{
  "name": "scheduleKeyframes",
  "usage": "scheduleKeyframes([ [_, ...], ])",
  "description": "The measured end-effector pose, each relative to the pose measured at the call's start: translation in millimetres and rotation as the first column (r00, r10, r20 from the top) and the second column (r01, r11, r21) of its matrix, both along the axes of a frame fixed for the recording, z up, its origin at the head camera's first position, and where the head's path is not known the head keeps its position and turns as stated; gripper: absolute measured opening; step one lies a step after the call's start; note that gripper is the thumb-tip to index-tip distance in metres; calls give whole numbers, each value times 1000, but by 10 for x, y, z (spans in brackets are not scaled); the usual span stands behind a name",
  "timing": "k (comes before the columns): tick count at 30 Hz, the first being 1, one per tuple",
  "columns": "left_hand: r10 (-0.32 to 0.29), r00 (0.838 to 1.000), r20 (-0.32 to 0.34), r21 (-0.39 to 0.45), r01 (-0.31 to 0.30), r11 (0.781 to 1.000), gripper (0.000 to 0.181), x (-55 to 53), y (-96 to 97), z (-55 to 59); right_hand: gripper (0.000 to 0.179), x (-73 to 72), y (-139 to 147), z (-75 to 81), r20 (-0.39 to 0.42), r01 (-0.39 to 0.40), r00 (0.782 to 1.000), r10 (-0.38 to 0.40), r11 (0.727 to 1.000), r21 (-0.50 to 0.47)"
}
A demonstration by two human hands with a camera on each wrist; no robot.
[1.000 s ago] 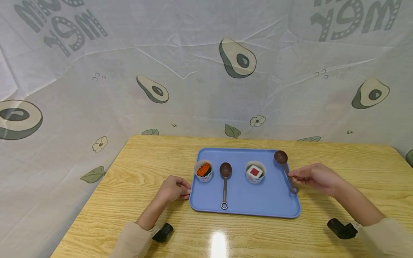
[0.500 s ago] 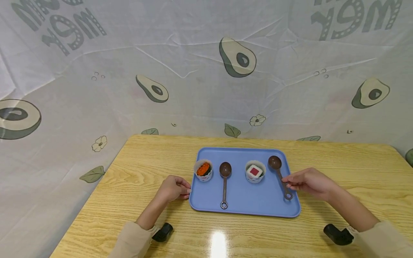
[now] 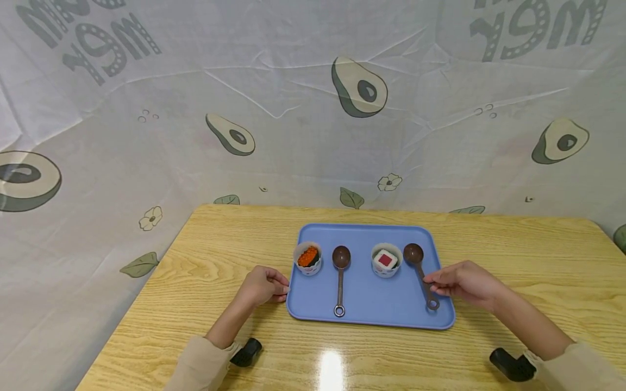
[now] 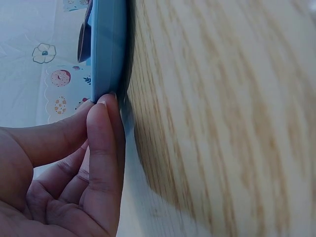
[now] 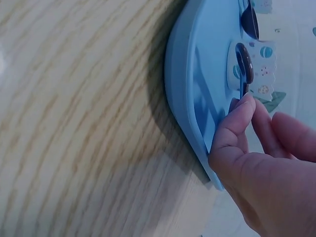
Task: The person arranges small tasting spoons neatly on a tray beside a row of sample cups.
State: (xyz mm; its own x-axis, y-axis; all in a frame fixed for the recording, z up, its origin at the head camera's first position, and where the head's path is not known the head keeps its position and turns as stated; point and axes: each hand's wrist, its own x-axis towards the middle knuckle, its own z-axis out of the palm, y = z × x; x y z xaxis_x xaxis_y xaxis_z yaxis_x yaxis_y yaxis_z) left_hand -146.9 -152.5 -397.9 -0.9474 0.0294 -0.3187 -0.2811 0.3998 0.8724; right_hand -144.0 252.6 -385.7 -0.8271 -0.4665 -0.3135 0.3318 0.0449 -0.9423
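A blue tray [image 3: 371, 309] lies on the wooden table. My left hand [image 3: 264, 285] pinches its left rim between thumb and fingers, as the left wrist view shows. Over the tray's right side, my right hand [image 3: 467, 283] pinches the handle of a brown spoon [image 3: 413, 253], bowl pointing away. In the right wrist view the ringed handle end [image 5: 245, 64] stands above the tray, which bears a shadow; whether the bowl touches is unclear. A second brown spoon [image 3: 340, 258] lies left of centre. Two paper cups hold sushi: orange roe sushi [image 3: 308, 256] at left, a white roll with a red centre [image 3: 385, 260] at right.
The pale wooden table [image 3: 235, 233] extends around the tray. Behind it hangs a whitish cloth [image 3: 293, 146] printed with avocados and leaves. A dark wrist-worn device [image 3: 247, 353] sits at the left cuff, and another device [image 3: 512, 365] at the right cuff.
My right hand has moved the spoon left and slightly nearer me, from the tray's right rim to beside the roll's cup. The left hand has stayed at the tray's left rim.
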Motion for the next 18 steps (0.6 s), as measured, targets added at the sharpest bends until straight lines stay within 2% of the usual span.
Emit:
scheduleKeyframes([
  [8,-7,1000,-1,-2,7,1000,5,-2,-4,6,19,47,-42,-6,33,17,999,-16,999,-48],
  [18,-8,1000,-1,-8,8,1000,5,2,-2,13,20,52,-125,-40,33,12,999,-12,1000,-23],
])
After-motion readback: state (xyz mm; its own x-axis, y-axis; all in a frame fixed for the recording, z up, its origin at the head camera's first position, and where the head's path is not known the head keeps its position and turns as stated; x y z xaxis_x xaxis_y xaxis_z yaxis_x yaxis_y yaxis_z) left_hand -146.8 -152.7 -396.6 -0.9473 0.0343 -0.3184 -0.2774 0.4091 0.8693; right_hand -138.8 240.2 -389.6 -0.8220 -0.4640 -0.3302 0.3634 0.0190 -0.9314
